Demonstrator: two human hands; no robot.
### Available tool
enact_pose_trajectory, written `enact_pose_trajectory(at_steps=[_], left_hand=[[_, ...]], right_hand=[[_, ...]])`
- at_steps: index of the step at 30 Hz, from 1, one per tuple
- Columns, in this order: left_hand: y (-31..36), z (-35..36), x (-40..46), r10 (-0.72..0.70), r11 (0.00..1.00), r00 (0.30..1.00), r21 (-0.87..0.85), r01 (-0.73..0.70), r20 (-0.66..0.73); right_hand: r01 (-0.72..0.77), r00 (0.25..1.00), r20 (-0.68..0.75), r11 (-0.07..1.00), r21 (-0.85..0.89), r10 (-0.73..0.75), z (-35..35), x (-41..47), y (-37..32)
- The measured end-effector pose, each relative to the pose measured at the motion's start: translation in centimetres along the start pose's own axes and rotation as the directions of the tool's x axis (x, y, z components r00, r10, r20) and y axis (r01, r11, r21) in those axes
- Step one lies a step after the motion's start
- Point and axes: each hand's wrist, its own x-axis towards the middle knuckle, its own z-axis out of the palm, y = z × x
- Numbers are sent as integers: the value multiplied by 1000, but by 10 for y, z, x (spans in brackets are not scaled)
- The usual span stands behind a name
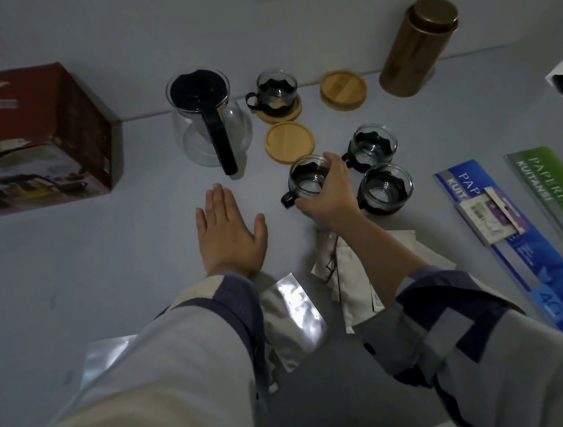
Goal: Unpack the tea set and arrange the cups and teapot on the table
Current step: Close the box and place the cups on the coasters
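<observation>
The right hand [328, 195] reaches forward and curls over a small glass cup [306, 183], fingers on its far rim and thumb on the near side, gripping it. The cup is round and clear, with a wavy black band and a black loop handle pointing left. The left hand [228, 230] lies flat on the pale grey bench [105, 251], palm down, fingers straight and together, holding nothing.

Just right of the held cup stand two matching cups, one near [385, 188] and one behind it [372, 146], close together. Just beyond the held cup lies a round bamboo coaster [289, 141]. Further back, a fourth cup [275, 88] sits on another coaster [280, 110], and a third bare coaster [343, 91] lies to its right. Left of these stands the teapot [208, 124], clear glass with a wide base, black lid and long black handle pointing toward the viewer.

A dark red cardboard box [32, 137] sits at far left. A tall cylindrical bronze tin [419, 47] stands at the back right. Crumpled paper wrapping [347, 269] and shiny foil bags [293, 315] lie under the forearms. Two long flat printed booklets, blue [516, 242] and green [557, 197], lie at right.
</observation>
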Motion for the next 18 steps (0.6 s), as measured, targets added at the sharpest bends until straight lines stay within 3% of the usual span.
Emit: enact_pose_trajectory(at_steps=[9,18], left_hand=[[0,0,0,7,1000,1000,-19,-7,-11],[-1,1,1,-6,1000,1000,-10,6,-25]], right_hand=[[65,997,-57,986,152,-57,-9,23,-29],[134,986,-99,991,-27,-136,0,70,-51]])
